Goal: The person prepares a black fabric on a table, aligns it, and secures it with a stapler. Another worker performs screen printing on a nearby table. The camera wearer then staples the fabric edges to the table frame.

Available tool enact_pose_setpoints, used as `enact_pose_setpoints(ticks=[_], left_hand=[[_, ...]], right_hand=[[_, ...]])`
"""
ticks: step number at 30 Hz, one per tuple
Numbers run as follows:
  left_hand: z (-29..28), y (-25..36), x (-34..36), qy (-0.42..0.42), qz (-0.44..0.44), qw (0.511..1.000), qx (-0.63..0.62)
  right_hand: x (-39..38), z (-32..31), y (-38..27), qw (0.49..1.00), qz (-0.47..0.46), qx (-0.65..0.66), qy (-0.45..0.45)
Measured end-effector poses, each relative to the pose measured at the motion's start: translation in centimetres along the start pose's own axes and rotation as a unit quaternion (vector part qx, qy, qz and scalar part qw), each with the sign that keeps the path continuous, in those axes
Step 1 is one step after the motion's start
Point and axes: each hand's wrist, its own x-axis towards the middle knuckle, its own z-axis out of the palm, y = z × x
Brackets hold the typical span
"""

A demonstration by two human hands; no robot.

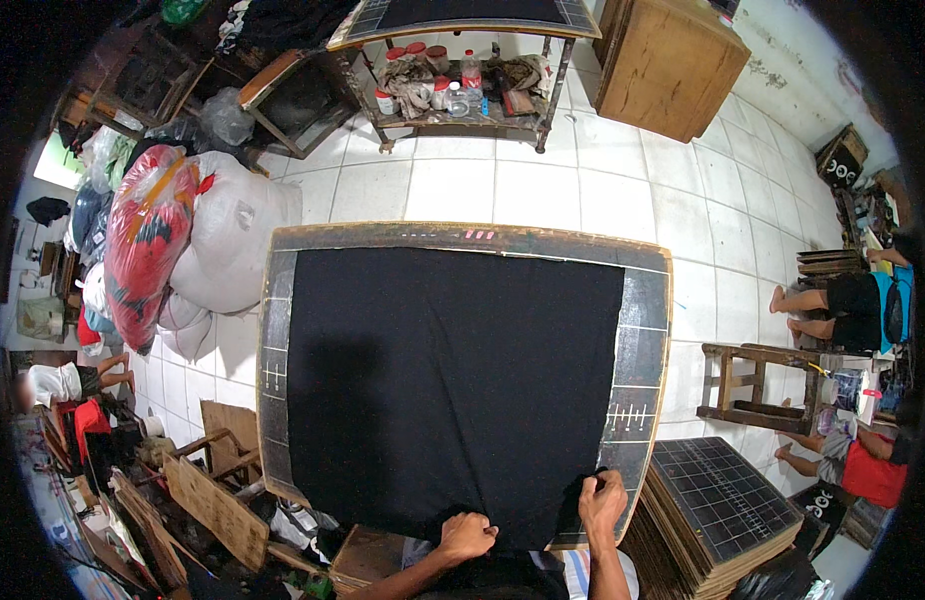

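Observation:
A large piece of black fabric [453, 370] lies spread over a dark board [646, 330] with white ruled marks along its sides. A long crease runs down the cloth toward its near edge. My left hand [469, 532] pinches that near edge a little right of the middle, its fingers curled. My right hand [603, 500] is closed on the cloth at its lower right corner, beside the board's ruled margin.
Stacked gridded boards [723, 495] stand at right, near a wooden stool [753, 390]. Bagged bundles [153, 250] and loose wooden panels [213, 510] crowd the left. A shelved table [463, 30] and cabinet [663, 70] stand beyond the tiled floor. Other people sit at both sides.

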Motion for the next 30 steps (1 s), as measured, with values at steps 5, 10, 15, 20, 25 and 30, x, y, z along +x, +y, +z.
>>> enact_pose_setpoints(ticks=[5, 10, 15, 20, 25, 30], left_hand=[[-0.3, 0.8, 0.0, 0.001, -0.013, 1.000, -0.013], [-6.3, 1.5, 0.9, 0.016, 0.060, 0.997, -0.044], [-21.6, 5.2, 10.9, 0.443, 0.314, 0.839, -0.034], [-30.2, 12.1, 19.5, 0.499, 0.383, 0.770, 0.106], [-31.3, 14.3, 21.1, 0.466, 0.331, 0.802, 0.171], [-31.4, 14.4, 21.5, 0.492, 0.356, 0.785, 0.126]], right_hand=[[0.2, -0.9, -1.1, 1.000, -0.004, 0.006, -0.023], [6.0, -2.4, -3.6, 0.995, -0.071, 0.061, 0.023], [20.8, -1.5, -9.9, 0.966, -0.192, 0.142, 0.101], [30.0, 0.3, -15.5, 0.965, -0.239, 0.028, 0.105], [31.6, 0.4, -15.7, 0.972, -0.230, 0.019, 0.035], [31.8, 0.7, -15.3, 0.964, -0.252, 0.062, 0.060]])
